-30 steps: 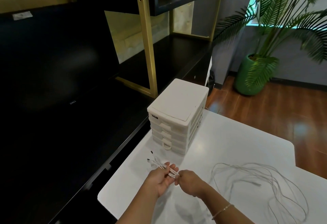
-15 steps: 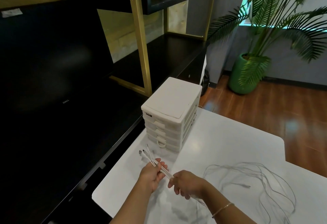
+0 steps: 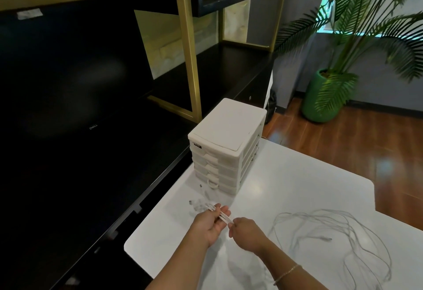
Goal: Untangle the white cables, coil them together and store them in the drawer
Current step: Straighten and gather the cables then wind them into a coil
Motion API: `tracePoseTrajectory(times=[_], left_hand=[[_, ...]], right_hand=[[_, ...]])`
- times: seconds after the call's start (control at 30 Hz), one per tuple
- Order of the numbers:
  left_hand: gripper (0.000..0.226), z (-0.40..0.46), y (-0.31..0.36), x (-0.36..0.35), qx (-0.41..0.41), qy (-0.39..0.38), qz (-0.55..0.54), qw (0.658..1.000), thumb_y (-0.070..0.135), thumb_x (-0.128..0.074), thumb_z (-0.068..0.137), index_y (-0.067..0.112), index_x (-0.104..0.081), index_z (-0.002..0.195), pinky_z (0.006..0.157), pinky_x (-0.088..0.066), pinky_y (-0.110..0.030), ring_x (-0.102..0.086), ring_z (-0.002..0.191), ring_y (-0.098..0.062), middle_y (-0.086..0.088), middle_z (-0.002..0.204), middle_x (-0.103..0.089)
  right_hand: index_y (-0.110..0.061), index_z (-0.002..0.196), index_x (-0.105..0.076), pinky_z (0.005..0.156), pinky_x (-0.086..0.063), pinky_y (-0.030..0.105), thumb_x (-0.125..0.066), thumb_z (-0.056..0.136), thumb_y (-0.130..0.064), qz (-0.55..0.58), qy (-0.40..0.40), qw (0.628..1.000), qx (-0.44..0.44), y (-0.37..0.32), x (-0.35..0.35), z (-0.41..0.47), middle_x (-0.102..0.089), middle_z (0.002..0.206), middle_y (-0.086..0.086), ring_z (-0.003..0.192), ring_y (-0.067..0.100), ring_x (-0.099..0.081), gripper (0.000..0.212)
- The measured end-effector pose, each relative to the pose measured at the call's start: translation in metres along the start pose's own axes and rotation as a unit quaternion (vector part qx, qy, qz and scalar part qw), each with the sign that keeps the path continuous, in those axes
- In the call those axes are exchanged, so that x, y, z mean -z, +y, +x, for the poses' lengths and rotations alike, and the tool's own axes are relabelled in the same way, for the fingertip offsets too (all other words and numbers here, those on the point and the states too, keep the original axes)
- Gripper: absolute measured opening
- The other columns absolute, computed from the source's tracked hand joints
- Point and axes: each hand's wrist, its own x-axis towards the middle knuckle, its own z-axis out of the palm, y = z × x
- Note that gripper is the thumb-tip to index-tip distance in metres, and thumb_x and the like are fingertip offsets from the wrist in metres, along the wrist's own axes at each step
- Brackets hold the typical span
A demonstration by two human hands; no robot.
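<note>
Head view, hands: left hand [image 3: 211, 224] and right hand [image 3: 248, 236] are both pinching the white cables [image 3: 223, 217], now pulled a little closer together than half a second ago.
Cable ends: plugs are sticking out past the left fingers, blurred.
Loose loops: still sprawling right on the white table [image 3: 297, 189].
Drawer unit [image 3: 225, 145]: sitting shut at the table's far-left edge.
Room: bare tabletop is lying between.

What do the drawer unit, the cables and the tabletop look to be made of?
The small white four-drawer unit looks like matte moulded plastic, with ribbed sides and moulded pull tabs. The thin white cables appear rubbery or plastic-jacketed, lying in limp loops; both hands pinch their ends. The white tabletop seems a glossy laminate or lacquer, since it reflects light; I cannot tell which.
</note>
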Motion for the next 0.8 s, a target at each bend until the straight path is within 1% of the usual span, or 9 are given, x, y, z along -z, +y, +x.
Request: tracePoseTrajectory(times=[0.07, 0.13, 0.2, 0.23, 0.3, 0.4, 0.53, 0.67, 0.8], left_hand=[[0.017, -0.002, -0.001, 0.002, 0.005, 0.000, 0.011, 1.000, -0.005, -0.034, 0.099, -0.005, -0.050, 0.104, 0.085, -0.049, -0.045, -0.057, 0.090, -0.032, -0.020, 0.090, -0.057], [0.020, -0.001, -0.003, 0.004, 0.007, 0.009, 0.015, 1.000, -0.004, -0.034, 0.099, -0.006, -0.052, 0.093, 0.062, -0.057, -0.038, -0.057, 0.080, -0.029, -0.019, 0.089, -0.057], [0.023, 0.000, -0.006, 0.008, 0.007, 0.020, 0.009, 1.000, -0.002, -0.034, 0.100, -0.007, -0.053, 0.087, 0.043, -0.054, -0.034, -0.056, 0.079, -0.029, -0.019, 0.088, -0.057], [0.023, -0.001, -0.006, 0.009, 0.005, 0.024, 0.006, 1.000, -0.001, -0.035, 0.100, -0.007, -0.053, 0.087, 0.042, -0.053, -0.034, -0.057, 0.079, -0.028, -0.019, 0.088, -0.057], [0.023, -0.001, -0.008, 0.013, -0.001, 0.032, -0.011, 0.999, 0.000, -0.036, 0.100, -0.007, -0.054, 0.088, 0.053, -0.057, -0.033, -0.056, 0.078, -0.027, -0.017, 0.086, -0.056], [0.026, 0.001, -0.009, 0.017, -0.009, 0.033, -0.038, 0.999, 0.002, -0.036, 0.100, -0.006, -0.054, 0.083, 0.093, -0.047, -0.042, -0.053, 0.076, -0.025, -0.016, 0.081, -0.052], [0.028, 0.004, -0.006, 0.018, -0.019, 0.056, -0.043, 0.997, 0.005, -0.036, 0.101, -0.004, -0.053, 0.082, 0.089, -0.042, -0.050, -0.051, 0.072, -0.025, -0.015, 0.078, -0.048], [0.027, 0.009, 0.004, 0.022, -0.032, 0.073, -0.063, 0.995, 0.006, -0.034, 0.101, -0.003, -0.050, 0.082, 0.088, -0.049, -0.043, -0.049, 0.069, -0.024, -0.014, 0.076, -0.046], [0.028, 0.007, 0.004, 0.019, -0.041, 0.069, -0.061, 0.995, 0.005, -0.034, 0.101, -0.003, -0.049, 0.079, 0.097, -0.041, -0.048, -0.049, 0.069, -0.024, -0.013, 0.076, -0.046]], right_hand=[[0.002, 0.116, -0.058, 0.086, -0.044, 0.032, -0.028, 0.101, -0.020, -0.031, -0.013, 0.999, 0.022, 0.000, -0.001, -0.002, -0.059, 0.108, 0.015, 0.100, 0.027, -0.057, 0.040], [0.002, 0.116, -0.058, 0.093, -0.042, 0.032, -0.026, 0.103, -0.021, -0.048, -0.010, 0.998, 0.037, 0.001, -0.002, -0.005, -0.059, 0.120, 0.016, 0.110, 0.028, -0.056, 0.041], [0.002, 0.115, -0.058, 0.092, -0.042, 0.032, -0.026, 0.103, -0.023, -0.049, -0.007, 0.998, 0.041, 0.002, -0.004, -0.005, -0.059, 0.121, 0.016, 0.111, 0.029, -0.056, 0.042], [0.002, 0.115, -0.058, 0.092, -0.042, 0.032, -0.026, 0.103, -0.023, -0.049, -0.009, 0.998, 0.038, 0.000, -0.004, -0.007, -0.059, 0.120, 0.016, 0.110, 0.029, -0.056, 0.042], [0.002, 0.115, -0.058, 0.093, -0.042, 0.032, -0.025, 0.103, -0.022, -0.038, -0.017, 0.998, 0.042, -0.002, -0.004, -0.011, -0.059, 0.121, 0.016, 0.111, 0.029, -0.056, 0.043], [0.000, 0.118, -0.060, 0.089, -0.043, 0.029, -0.026, 0.103, -0.020, -0.007, -0.024, 0.998, 0.060, -0.004, -0.006, -0.015, -0.059, 0.119, 0.014, 0.108, 0.028, -0.056, 0.043], [-0.004, 0.108, -0.064, 0.057, -0.036, 0.017, -0.034, 0.100, -0.025, 0.047, -0.044, 0.997, 0.031, -0.002, -0.005, -0.018, -0.052, 0.086, 0.002, 0.079, 0.015, -0.048, 0.037], [-0.021, 0.075, -0.062, 0.046, -0.037, 0.010, -0.037, 0.100, -0.038, 0.095, -0.049, 0.994, 0.031, 0.007, -0.002, -0.023, -0.051, 0.059, -0.002, 0.050, 0.009, -0.047, 0.040], [-0.025, 0.068, -0.057, 0.050, -0.035, 0.012, -0.039, 0.099, -0.028, 0.072, -0.050, 0.995, 0.055, 0.010, 0.000, -0.026, -0.051, 0.065, -0.007, 0.053, 0.004, -0.045, 0.036]])
